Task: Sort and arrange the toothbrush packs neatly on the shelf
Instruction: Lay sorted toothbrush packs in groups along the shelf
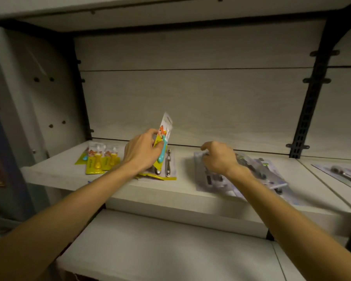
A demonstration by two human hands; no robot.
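fingers point(150, 133) of the left hand point(140, 151) pinch a yellow toothbrush pack point(162, 142) with a teal brush inside, holding it tilted upright above the shelf point(49, 175). under that hand lies a small pile of yellow-edged packs point(166, 169) showing darker brushes. farther left on the shelf, a cluster of yellow packs point(98, 159) with orange and yellow brushes lies flat, fanned against one another.

the right hand point(219, 159) hovers over a pile of clear grey packs point(251, 173); its fingers are loosely curled, palm down, and whether they touch the pile cannot be told through the blur. more grey packs point(344, 173) lie on the next shelf board to the right, apart from the pile.

both bare forearms reach up from the lower corners, the left one crossing the shelf's front edge.

the shelf is pale wood grain, with a matching back panel point(190, 98), black slotted uprights point(310, 106) at the sides, another shelf board point(170, 250) lower down and one overhead. lighting is dim.
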